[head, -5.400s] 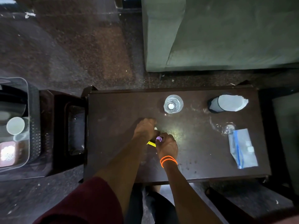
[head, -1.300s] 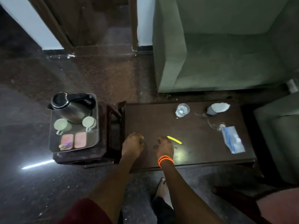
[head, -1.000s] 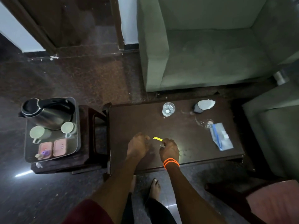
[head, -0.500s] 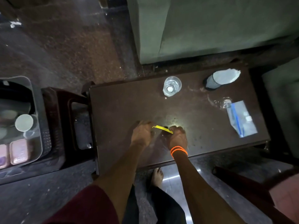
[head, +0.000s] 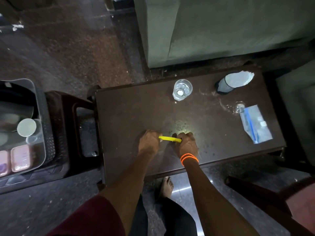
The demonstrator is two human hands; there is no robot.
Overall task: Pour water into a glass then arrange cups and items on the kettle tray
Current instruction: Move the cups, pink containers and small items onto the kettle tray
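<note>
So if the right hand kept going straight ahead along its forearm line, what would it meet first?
Probably nothing for a stretch: beyond the right hand, which pinches the yellow strip, lies bare table. The glass stands near that line, slightly left; it may pass beside it.

Maroon sleeve (head: 95, 217), orange beaded wristbands (head: 189, 158), dark trousers (head: 177, 218), bare foot (head: 166, 186)

Both hands — left (head: 148, 142), right (head: 187, 144) — pinching a yellow strip (head: 169, 138) over the dark table (head: 133, 116).
</note>
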